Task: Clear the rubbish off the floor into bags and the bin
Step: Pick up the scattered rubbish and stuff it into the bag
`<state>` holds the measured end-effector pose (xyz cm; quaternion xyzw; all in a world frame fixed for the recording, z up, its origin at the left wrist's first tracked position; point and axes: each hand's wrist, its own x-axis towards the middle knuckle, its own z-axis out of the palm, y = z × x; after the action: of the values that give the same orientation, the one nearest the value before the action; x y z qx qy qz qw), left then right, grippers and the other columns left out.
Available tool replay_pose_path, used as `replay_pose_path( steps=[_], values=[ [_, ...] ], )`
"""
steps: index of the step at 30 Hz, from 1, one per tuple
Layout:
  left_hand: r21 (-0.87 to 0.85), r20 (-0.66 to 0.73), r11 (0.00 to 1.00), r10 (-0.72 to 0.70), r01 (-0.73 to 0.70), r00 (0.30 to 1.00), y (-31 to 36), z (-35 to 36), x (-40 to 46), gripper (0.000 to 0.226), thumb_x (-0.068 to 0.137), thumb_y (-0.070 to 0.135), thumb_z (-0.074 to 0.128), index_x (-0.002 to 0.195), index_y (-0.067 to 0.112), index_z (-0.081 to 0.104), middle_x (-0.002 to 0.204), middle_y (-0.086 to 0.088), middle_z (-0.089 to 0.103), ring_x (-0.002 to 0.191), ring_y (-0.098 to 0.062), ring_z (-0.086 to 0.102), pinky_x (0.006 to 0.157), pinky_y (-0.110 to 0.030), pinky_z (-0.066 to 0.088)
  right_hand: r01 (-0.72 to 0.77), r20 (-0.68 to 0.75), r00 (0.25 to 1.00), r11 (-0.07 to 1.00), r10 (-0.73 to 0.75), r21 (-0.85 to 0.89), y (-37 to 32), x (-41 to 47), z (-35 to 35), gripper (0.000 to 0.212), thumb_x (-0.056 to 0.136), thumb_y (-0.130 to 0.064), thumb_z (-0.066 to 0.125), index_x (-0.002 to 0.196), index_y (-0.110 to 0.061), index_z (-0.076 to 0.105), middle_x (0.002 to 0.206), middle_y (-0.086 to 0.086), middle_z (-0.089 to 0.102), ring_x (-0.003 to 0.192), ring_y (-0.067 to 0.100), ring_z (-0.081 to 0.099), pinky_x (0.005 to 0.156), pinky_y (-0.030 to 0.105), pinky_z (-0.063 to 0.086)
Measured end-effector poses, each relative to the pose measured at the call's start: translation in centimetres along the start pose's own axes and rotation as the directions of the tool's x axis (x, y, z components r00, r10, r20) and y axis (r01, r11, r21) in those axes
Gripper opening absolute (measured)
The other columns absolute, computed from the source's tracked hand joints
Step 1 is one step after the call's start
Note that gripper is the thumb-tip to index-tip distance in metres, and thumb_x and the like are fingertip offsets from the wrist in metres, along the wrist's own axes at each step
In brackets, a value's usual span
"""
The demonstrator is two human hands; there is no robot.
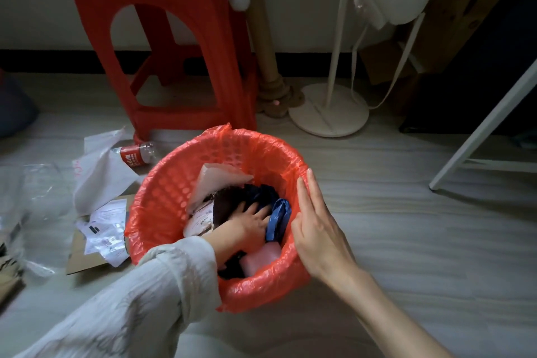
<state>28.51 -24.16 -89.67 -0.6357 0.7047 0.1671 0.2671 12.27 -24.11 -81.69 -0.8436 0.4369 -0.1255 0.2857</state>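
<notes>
Hands at the bin

Your left hand (pixel 250 222) presses rubbish (pixel 229 203) down inside the bin (pixel 162 183), fingers released; right hand (pixel 316 227) flat on its right rim.

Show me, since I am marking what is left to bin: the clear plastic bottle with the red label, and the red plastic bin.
clear plastic bottle with the red label (pixel 136 155), head view, on its red label.
red plastic bin (pixel 171 183), head view, on its inner left wall.

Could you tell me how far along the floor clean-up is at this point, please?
Partly done. The lined bin already holds paper and dark scraps. In hand: the left hand presses the rubbish down while the right hand steadies the rim. Left: the plastic bottle, white wrapper, papers and cardboard on the floor.
</notes>
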Motion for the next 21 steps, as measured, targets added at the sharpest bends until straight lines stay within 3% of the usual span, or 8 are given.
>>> replay_pose_path(
  steps=[6, 10, 14, 18, 21],
  values=[
    [-0.290, -0.079, 0.957, -0.010, -0.014, 0.997, -0.4, -2.7, -4.6, 0.077, 0.093, 0.038, 0.046, 0.149, 0.019, -0.003, 0.157, -0.001, -0.015, 0.144, -0.023, -0.014, 0.116, -0.052, 0.001, -0.004, -0.014, 1.000, 1.000, 0.004, -0.004, -0.2, 0.1, 0.1, 0.062, 0.095, -0.013, 0.029, 0.150, -0.014, 0.000, 0.156, -0.004, -0.021, 0.145, 0.013, 0.012, 0.115, 0.028, 0.024],
    [-0.419, -0.183, 0.895, 0.085, -0.156, 0.979, -0.4, -3.7, -7.3, 0.056, 0.098, 0.043, 0.032, 0.148, 0.034, 0.010, 0.157, 0.011, -0.007, 0.145, -0.012, -0.004, 0.116, -0.055, 0.004, -0.008, -0.010, 1.000, 1.000, 0.008, 0.002, -0.2, 0.0, 0.1, 0.062, 0.096, -0.015, 0.030, 0.150, -0.014, 0.000, 0.156, -0.005, -0.021, 0.145, 0.013, 0.013, 0.114, 0.029, 0.026],
    [-0.285, -0.045, 0.951, 0.107, -0.116, 0.993, -1.0, -3.3, -5.9, 0.046, 0.099, 0.048, 0.017, 0.143, 0.050, 0.006, 0.153, 0.021, -0.015, 0.140, -0.014, -0.020, 0.109, -0.066, -0.004, -0.010, -0.003, 1.000, 1.000, 0.010, -0.013, -0.2, 0.0, 0.0, 0.063, 0.096, -0.016, 0.031, 0.150, -0.015, -0.002, 0.156, -0.005, -0.022, 0.144, 0.014, 0.015, 0.112, 0.029, 0.029],
    [0.001, 0.128, 0.974, 0.225, -0.227, 0.966, -0.8, -1.3, -3.4, 0.049, 0.103, 0.032, 0.013, 0.150, 0.024, 0.003, 0.156, 0.011, -0.008, 0.141, -0.017, -0.022, 0.113, -0.057, -0.012, -0.014, 0.008, 1.000, 0.999, 0.014, -0.041, -0.2, -0.1, 0.0, 0.063, 0.096, -0.015, 0.030, 0.150, -0.014, -0.003, 0.156, -0.004, -0.022, 0.144, 0.017, 0.015, 0.113, 0.030, 0.026],
    [0.057, 0.186, 0.974, 0.206, -0.219, 0.961, -0.3, -1.3, -2.2, 0.047, 0.102, 0.017, 0.013, 0.148, 0.010, 0.011, 0.158, -0.002, 0.002, 0.145, -0.025, -0.012, 0.113, -0.058, -0.008, -0.021, 0.019, 1.000, 0.998, 0.022, -0.062, -0.1, 0.1, -0.1, 0.062, 0.096, -0.016, 0.029, 0.150, -0.015, -0.003, 0.155, -0.004, -0.023, 0.144, 0.018, 0.016, 0.114, 0.031, 0.024]
  ],
)
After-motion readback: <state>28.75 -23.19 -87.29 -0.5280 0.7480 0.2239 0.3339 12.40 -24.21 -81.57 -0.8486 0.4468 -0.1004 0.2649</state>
